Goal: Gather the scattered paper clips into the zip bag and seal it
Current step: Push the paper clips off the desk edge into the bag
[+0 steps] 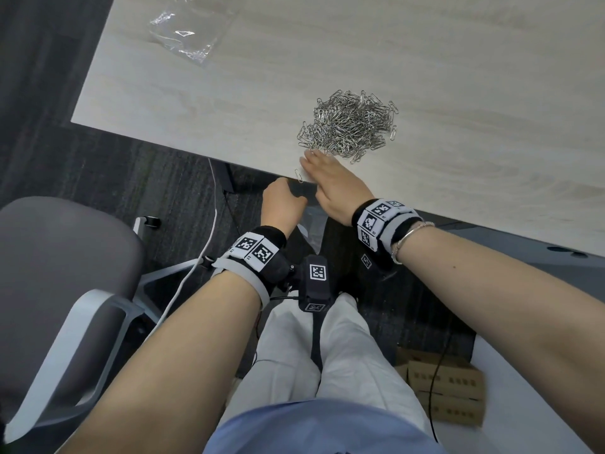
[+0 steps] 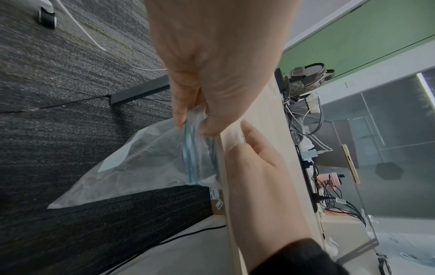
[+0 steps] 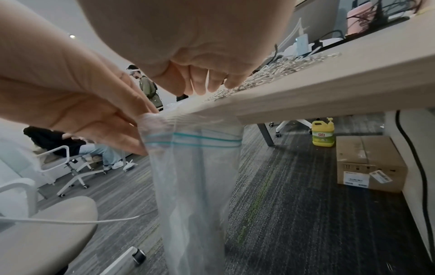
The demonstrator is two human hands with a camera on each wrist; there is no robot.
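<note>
Left hand (image 1: pixel 281 204) pinching bag (image 2: pixel 150 163) mouth below near bench (image 1: pixel 425 77) edge; right hand (image 1: pixel 330 181) flat, fingers straight, beside clips (image 1: pixel 350 126). Risk: bag mouth narrow, so swept clips prob. spill to floor.

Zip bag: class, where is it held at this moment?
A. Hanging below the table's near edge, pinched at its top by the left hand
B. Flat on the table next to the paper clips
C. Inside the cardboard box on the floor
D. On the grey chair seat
A: the left hand pinches the top of the zip bag, which hangs below the table edge, while the paper clips lie on the tabletop.
</note>
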